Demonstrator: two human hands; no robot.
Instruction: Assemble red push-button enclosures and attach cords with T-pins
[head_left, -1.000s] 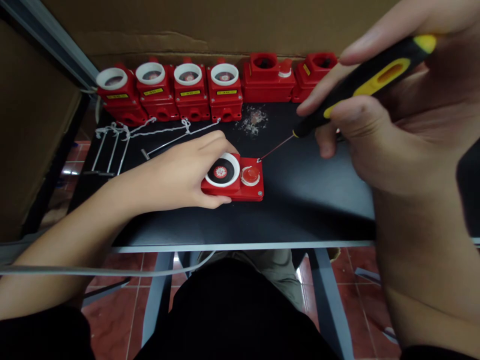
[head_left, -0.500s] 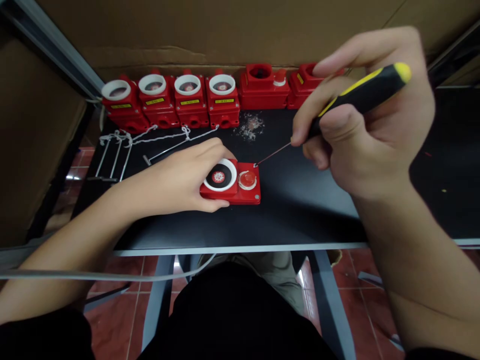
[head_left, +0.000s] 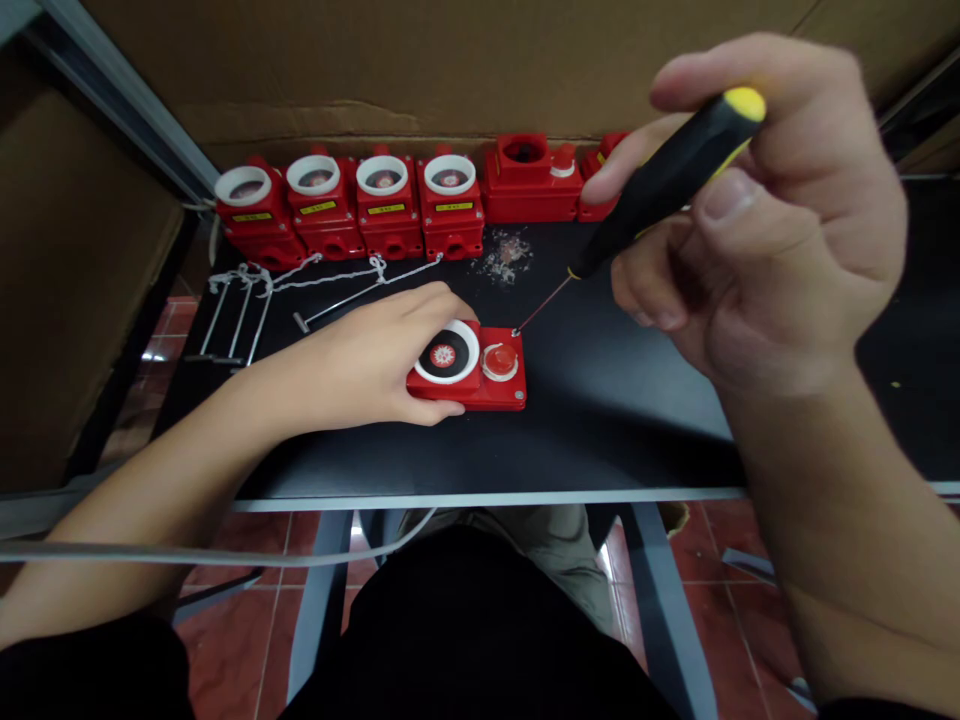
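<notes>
A red box with a white ring around a dark round window and a red button lies flat on the black bench. My left hand is wrapped round its left end, the thumb along the near side. In my right hand is a black and yellow screwdriver, held at a slant with the thumb and fingers on its handle. Its thin shaft runs down to the screw at the box's far right corner, and the tip meets it there.
Behind stands a row of similar red boxes against a cardboard wall. Small metal hammers on white cords lie at the left. Pale shavings are scattered on the bench. A pale cable crosses below the bench edge.
The screwdriver handle has turned and swung more upright in my right hand, whose fingers have opened and shifted on it. The tip stays at the same screw. My left hand keeps its hold.
</notes>
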